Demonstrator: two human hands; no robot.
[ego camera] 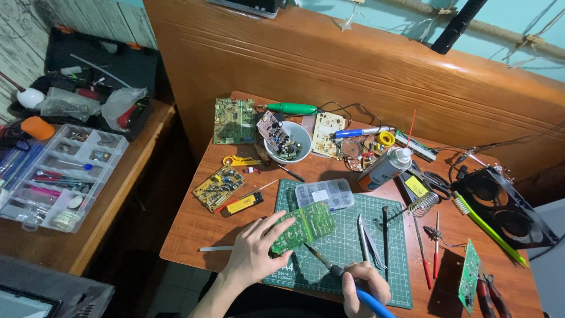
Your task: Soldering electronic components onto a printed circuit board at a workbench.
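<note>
Hands: we're looking down through the head view, the only one, and both hands are busy and sitting a bit apart from each other at the near edge of the table (194, 224).

Left hand: our left hand (254, 250) is gripping the green circuit board (303, 227) by its near-left end, fingers curled over the top, tilting it up off the green cutting mat (376, 259).

Right hand: our right hand (366, 284) is wrapping tight around the blue-handled soldering iron (329, 268), closed fist on the handle.

Key relation: the iron's tip is pointing up and left toward the board's lower edge, very close to it; we can't tell if it's actually touching.

Board axis: the long side is running from lower left up to the right, so it's lying just up and left of the right hand. The left hand is clearly the nearer one, since it's already on it.

Around the board: a clear plastic parts box (325, 194) is sitting just behind it, and tweezers (368, 241) are lying on the mat to the right.

Further back: a white bowl (288, 143) with a small board in it, a spray can (385, 168) lying on its side, and a yellow circuit board (219, 187) off to the left.
</note>
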